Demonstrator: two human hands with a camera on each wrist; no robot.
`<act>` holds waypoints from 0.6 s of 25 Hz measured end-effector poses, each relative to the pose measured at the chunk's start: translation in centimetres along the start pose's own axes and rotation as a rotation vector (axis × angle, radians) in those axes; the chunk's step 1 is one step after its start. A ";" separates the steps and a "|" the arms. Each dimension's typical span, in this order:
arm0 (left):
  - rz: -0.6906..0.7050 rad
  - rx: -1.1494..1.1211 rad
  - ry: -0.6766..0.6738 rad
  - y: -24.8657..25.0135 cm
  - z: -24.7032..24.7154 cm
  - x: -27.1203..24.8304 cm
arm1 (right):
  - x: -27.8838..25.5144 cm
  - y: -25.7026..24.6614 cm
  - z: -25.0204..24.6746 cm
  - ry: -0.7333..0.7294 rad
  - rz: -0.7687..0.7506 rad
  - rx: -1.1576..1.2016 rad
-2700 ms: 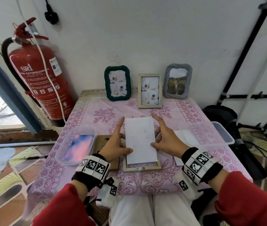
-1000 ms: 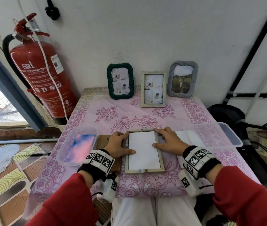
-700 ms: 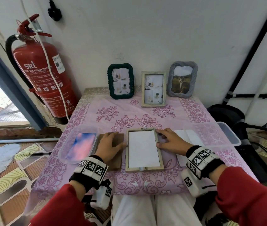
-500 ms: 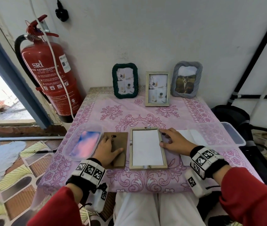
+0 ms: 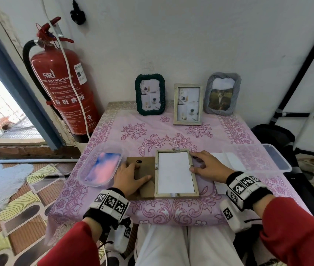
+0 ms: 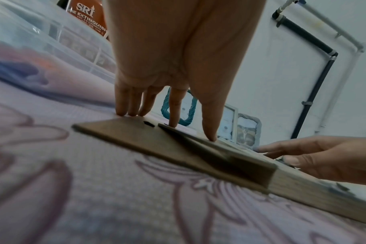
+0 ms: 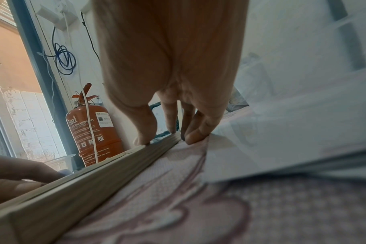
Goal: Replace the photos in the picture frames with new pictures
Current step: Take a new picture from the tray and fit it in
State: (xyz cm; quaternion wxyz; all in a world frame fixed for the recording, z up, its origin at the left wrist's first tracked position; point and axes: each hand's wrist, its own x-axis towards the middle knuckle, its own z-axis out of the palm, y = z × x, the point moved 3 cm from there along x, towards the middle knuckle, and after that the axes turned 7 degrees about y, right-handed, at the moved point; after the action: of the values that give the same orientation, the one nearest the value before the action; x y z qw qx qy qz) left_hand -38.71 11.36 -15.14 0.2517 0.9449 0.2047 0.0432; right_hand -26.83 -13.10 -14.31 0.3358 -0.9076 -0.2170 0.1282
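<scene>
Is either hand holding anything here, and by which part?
Nothing is gripped. The left hand rests flat on the brown backing board; the right hand touches the wooden frame's right edge.

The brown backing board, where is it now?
In the head view the brown backing board lies flat under the left hand, between the plastic tray and the face-down frame.

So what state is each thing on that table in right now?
Wooden frame: face down, back off, white sheet inside.
Backing board: flat on the cloth, left of the frame.
Left hand: open, resting on the board.
Right hand: open, fingers touching the frame's right edge.
Green frame, plain frame, grey frame: upright, each holding a picture.
Left tub: holds a pink-blue picture.
</scene>
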 end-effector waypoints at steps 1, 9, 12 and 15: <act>-0.001 -0.002 -0.007 0.1 -0.1 0.1 | 0.0 0.0 0.0 0.000 0.001 0.007; -0.088 -0.036 0.024 0.6 0.1 0.5 | -0.1 0.0 -0.1 -0.002 -0.008 0.011; -0.077 -0.104 0.060 0.6 -0.1 0.7 | -0.1 -0.1 -0.1 -0.004 -0.008 0.017; -0.018 -0.074 0.093 0.9 -0.5 0.5 | -0.2 -0.1 -0.2 -0.006 -0.009 0.021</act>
State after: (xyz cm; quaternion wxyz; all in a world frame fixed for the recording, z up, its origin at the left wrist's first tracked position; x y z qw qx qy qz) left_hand -38.01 11.10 -14.22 0.2771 0.9300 0.2230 0.0922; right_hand -26.98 -13.26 -14.13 0.3453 -0.9026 -0.2209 0.1316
